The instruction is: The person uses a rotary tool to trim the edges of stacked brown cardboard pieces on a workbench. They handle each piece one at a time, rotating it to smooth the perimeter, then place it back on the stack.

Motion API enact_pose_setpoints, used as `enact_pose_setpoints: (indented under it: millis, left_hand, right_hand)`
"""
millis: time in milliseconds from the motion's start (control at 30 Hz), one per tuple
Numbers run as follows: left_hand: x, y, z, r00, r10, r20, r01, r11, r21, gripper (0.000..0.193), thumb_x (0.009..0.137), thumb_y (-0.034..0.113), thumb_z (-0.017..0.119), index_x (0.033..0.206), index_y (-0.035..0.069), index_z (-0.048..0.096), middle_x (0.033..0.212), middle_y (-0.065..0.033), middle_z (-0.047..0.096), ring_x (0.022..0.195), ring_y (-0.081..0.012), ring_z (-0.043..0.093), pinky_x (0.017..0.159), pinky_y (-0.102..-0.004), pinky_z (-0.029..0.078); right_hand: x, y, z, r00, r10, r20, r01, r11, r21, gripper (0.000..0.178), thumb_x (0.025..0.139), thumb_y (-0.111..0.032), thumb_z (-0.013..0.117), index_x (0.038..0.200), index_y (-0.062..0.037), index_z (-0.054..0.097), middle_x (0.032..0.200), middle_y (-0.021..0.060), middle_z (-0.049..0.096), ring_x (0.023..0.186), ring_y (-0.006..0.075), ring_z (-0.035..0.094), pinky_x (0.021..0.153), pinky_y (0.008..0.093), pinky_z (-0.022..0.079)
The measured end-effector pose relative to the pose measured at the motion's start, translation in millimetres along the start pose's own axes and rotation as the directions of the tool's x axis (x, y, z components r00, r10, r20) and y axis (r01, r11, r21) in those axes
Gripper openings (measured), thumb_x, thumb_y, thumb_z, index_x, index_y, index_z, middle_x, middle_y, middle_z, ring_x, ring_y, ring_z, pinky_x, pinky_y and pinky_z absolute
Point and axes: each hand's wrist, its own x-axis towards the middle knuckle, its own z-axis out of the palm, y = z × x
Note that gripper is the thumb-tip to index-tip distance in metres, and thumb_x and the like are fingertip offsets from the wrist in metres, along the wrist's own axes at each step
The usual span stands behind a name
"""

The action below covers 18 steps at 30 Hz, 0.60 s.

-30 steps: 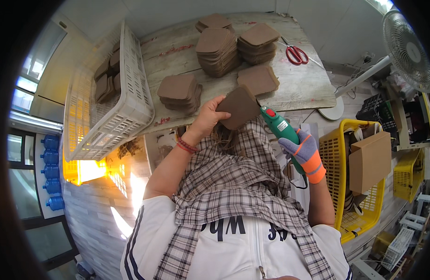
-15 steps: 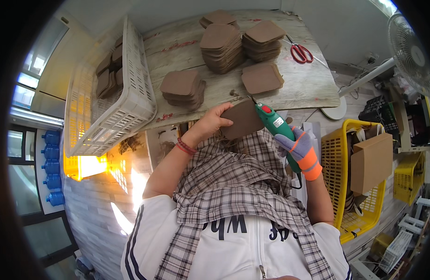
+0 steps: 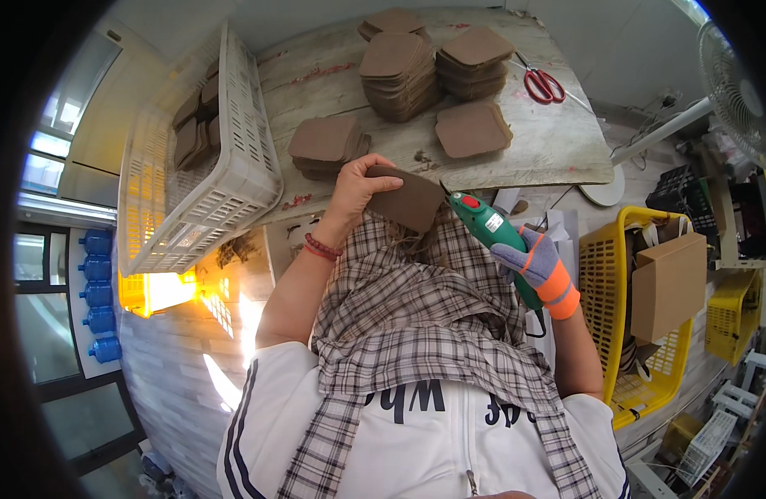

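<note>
A flat brown piece [image 3: 408, 201] with rounded corners is pinched at its upper left corner by my bare left hand [image 3: 355, 193], thumb on top. It hangs over my lap, just off the table's near edge. Wrapped round a green handheld power tool [image 3: 485, 223] is my gloved right hand [image 3: 534, 268]. The tool has a red button and a thin dark tip, which points at the piece's right corner; whether the two touch I cannot tell. Loose trimmed scraps [image 3: 408, 237] lie below the piece on my checked apron [image 3: 416, 308].
Several stacks of similar brown pieces [image 3: 395, 62] stand on the worn table [image 3: 558, 150], with red-handled scissors [image 3: 543, 86] at its right. A white crate [image 3: 225, 187] holds more pieces on the left. To my right are a yellow basket [image 3: 597, 308] with a cardboard box [image 3: 670, 287] and a fan [image 3: 739, 87].
My left hand has shifted left and turned the brown piece so its right side slopes lower. The tool's tip has moved slightly left and down, staying near the piece's edge.
</note>
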Motion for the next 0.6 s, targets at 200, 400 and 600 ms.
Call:
enact_pose_setpoints:
  millis: [200,400,600]
  left_hand:
    - [-1.5,-0.5,4.0,0.995,-0.026,0.098,0.011,0.989,0.150,0.017,0.076,0.004,0.071,0.091,0.005,0.063,0.083,0.0000,0.064,0.075,-0.0070,0.059,0.068,-0.0224,0.048]
    - [-0.1,-8.0,13.1,0.989,0.022,0.149,-0.069,0.947,0.315,0.022,0.073,0.002,0.070,0.093,0.004,0.062,0.083,-0.0013,0.064,0.076,-0.0086,0.059,0.070,-0.0226,0.048]
    - [-3.3,-0.5,25.2,0.973,-0.066,0.219,0.000,0.957,0.289,0.058,0.069,-0.006,0.070,0.123,0.005,0.050,0.083,-0.0002,0.062,0.078,-0.0082,0.059,0.072,-0.0224,0.047]
  right_hand:
    - [-3.1,-5.6,3.3,1.000,0.007,-0.016,-0.009,0.994,-0.109,0.041,0.077,-0.032,0.076,0.101,-0.0008,0.062,0.069,0.0002,0.060,0.059,0.0046,0.053,0.052,0.0210,0.043]
    - [1.4,0.6,8.2,0.998,-0.055,-0.002,0.055,0.994,-0.092,0.043,0.077,-0.032,0.076,0.102,-0.0007,0.061,0.069,-0.0002,0.060,0.057,0.0040,0.053,0.052,0.0199,0.043]
    - [4.5,-8.7,12.6,0.999,-0.019,0.047,0.024,0.994,-0.107,0.041,0.078,-0.031,0.076,0.100,-0.0010,0.060,0.068,-0.0010,0.060,0.057,0.0036,0.053,0.050,0.0194,0.042]
